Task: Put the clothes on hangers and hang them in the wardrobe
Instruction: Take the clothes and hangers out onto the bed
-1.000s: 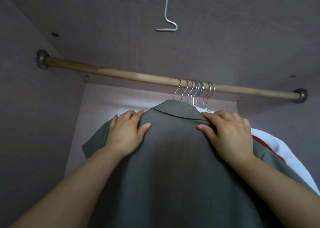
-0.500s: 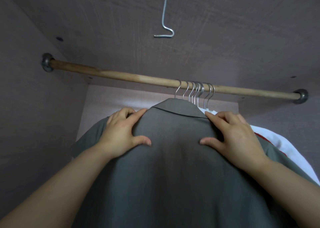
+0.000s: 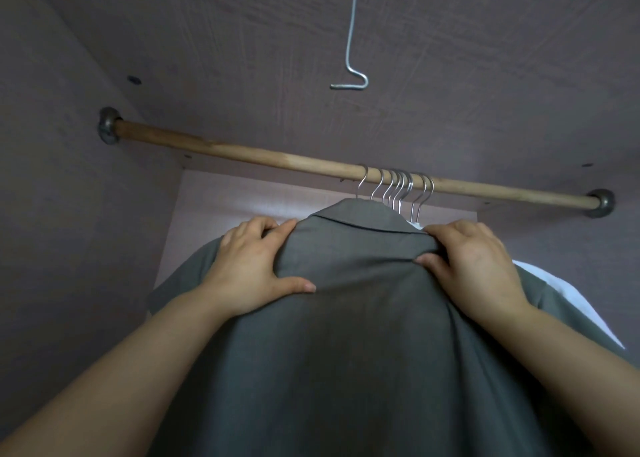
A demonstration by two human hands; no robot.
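Evidently the grey collared shirt (image 3: 363,318) already hangs on its hanger from the round wooden wardrobe rod (image 3: 242,151), foremost among a cluster of silver metal hanger hooks (image 3: 394,189), with a white garment (image 3: 568,293) just behind it at the right. The left hand (image 3: 249,269) curls over one shoulder, thumb spread on the cloth; the right hand (image 3: 471,266) pinches a fold beside the collar. What seems left is straightening the shirt; whether more clothes wait cannot be seen.

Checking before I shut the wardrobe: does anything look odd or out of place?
A bent wire hook hangs down from above, holding nothing. The hanger hooks crowd together on the wooden rod. The grey shirt puckers where the right hand pinches it.
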